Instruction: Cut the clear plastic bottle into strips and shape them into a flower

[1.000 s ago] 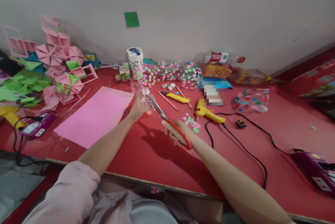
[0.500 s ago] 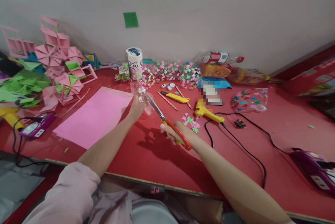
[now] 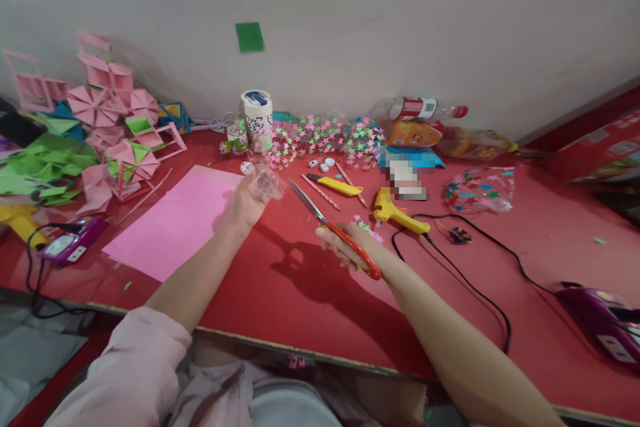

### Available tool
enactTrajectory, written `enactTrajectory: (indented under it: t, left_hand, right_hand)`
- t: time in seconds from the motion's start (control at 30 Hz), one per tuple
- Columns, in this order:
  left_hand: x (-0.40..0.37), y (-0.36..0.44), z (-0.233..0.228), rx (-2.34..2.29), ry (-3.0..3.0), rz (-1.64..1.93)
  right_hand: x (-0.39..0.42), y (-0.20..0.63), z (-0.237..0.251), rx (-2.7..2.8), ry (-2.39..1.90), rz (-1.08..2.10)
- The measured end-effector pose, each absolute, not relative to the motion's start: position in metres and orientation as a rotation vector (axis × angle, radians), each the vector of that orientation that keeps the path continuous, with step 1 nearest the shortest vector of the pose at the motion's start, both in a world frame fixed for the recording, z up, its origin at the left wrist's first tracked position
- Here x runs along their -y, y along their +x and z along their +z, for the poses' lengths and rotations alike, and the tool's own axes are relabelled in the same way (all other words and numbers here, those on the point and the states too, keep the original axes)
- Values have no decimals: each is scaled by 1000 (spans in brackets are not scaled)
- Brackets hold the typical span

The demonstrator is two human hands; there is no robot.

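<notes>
My left hand (image 3: 249,204) is closed around a clear plastic bottle piece (image 3: 267,182), its neck pointing left and its cut, open end to the right. Scissors (image 3: 355,248) with orange-red and yellow handles are in my right hand (image 3: 340,245). Their closed-looking blades point up and left, just short of the plastic and not touching it. Pink paper sheets (image 3: 175,224) lie under and left of my left wrist. Beyond my right hand are loose paper stars (image 3: 367,228), partly covered by it, and a yellow cutter knife (image 3: 340,186).
A yellow glue gun (image 3: 400,215) with a black cord lies right of my right hand. Paper models (image 3: 117,117) crowd the left. A patterned tumbler (image 3: 257,122), star garlands (image 3: 320,134) and a plastic bottle (image 3: 425,109) line the wall. A purple power strip (image 3: 600,324) sits at right.
My left hand has turned the bottle piece, so its neck now faces left, and moved slightly left. My right hand with the scissors has drawn back to the right, away from the plastic.
</notes>
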State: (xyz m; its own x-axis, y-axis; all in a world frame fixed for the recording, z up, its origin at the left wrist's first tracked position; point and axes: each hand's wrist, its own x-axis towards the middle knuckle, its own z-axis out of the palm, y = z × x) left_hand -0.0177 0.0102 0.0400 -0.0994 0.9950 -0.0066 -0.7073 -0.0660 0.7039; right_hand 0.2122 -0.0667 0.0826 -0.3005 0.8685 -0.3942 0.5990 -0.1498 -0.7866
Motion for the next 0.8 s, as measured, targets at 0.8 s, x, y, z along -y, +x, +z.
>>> enactTrajectory:
  t: [0.8]
  left_hand:
    - [-7,-8,40,-699,611,1519]
  right_hand:
    - [71,206,82,1800,-1550,1515]
